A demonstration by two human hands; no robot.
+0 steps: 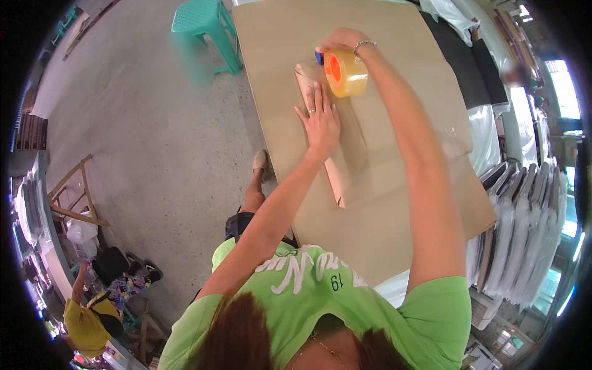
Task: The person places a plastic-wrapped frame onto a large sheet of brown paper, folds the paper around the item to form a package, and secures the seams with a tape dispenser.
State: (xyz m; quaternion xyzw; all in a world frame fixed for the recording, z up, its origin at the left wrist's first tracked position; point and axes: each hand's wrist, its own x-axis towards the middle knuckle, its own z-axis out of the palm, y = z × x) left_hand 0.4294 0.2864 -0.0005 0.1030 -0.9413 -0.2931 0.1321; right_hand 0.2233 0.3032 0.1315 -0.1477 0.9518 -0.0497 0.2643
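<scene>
A long narrow bundle wrapped in brown paper (336, 179) lies on a table covered with brown sheet (407, 203). Flat on the bundle rests my left hand (322, 123), fingers spread, a ring on one of them. Over its far end, my right hand (340, 42) is closed around a tape dispenser with a blue part (319, 57). A large roll of clear yellowish tape (354, 79) with an orange core sits in it, just beyond my left fingertips. My right palm hides most of the dispenser's handle.
A green plastic stool (200, 21) stands beyond the table's left edge on the concrete floor. Plastic-covered panels (524, 228) stand in a row along the right. A wooden frame (77, 197) is at the left, and a person in a yellow top (86, 327) is at the lower left.
</scene>
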